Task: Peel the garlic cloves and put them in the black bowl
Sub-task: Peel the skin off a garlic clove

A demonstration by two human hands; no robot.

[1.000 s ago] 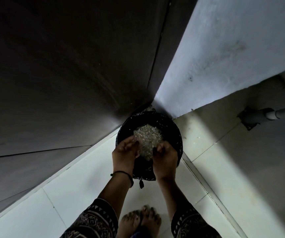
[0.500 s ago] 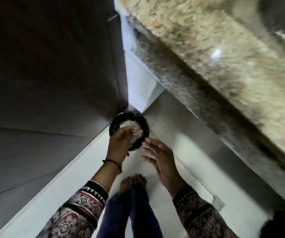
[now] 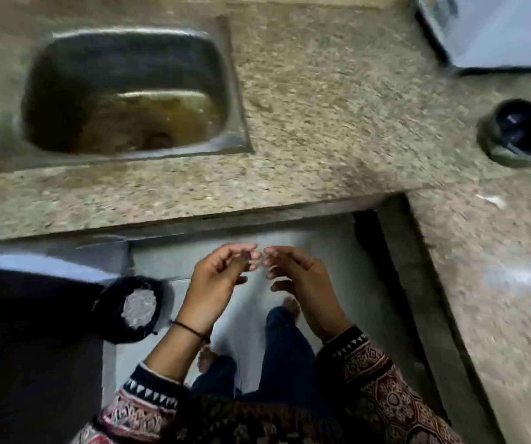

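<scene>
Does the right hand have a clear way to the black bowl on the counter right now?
Probably yes. The right hand holds nothing, and only countertop lies between it and the black bowl, far off to the right; a long stretch seems likely.

My counter [image 3: 338,107] is speckled, polished stone. The sink [image 3: 113,59] is dull, stained metal; the black bowl [image 3: 495,129] gleams.
</scene>
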